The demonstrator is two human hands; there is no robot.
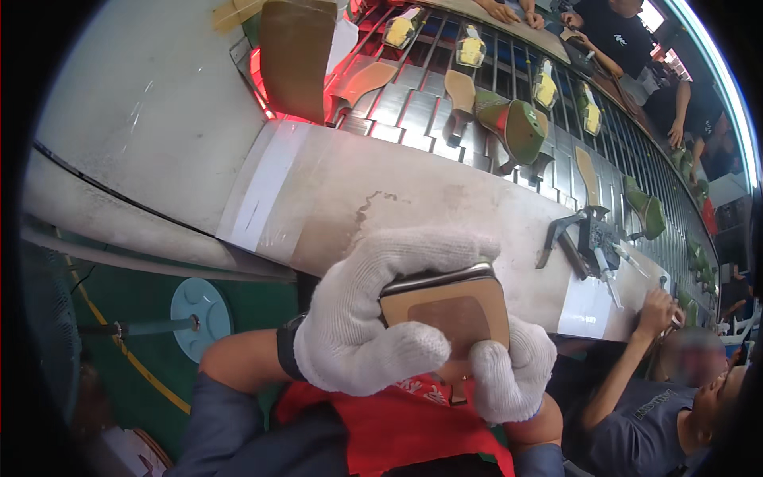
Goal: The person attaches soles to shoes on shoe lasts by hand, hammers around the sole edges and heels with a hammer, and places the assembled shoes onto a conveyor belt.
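Shoe [451, 306] sits right in the middle low in the frame, sole up, clamped between both gloved hands just above the person's red top [397, 421]. It's got a tan sole with a darker brownish patch in the centre, a shiny metallic-looking edge along the top, and what looks like a thin heel poking down at the bottom, though that bit is half hidden.

Going big to small on the rest: the pale worn table [413, 199] runs across behind the shoe, and past it a slatted metal conveyor [413, 103] carries more tan soles and green shoes, with a red glow at its left end. A big tan panel [296, 56] stands at the top left. Other people work along the far right, and one in a grey shirt [652, 413] sits close by on the right with a hand up at the table edge. A dark metal tool [584, 238] lies on the table over there. A round blue stand base [203, 318] sits on the green floor at left.

Left hand [366, 318], in a white knit glove, has its fingers curled over the shoe's top and left side, thumb across the lower edge. Right hand [513, 370], same glove, is closed round the lower right corner. The gloves cover a good chunk of the shoe's edges.
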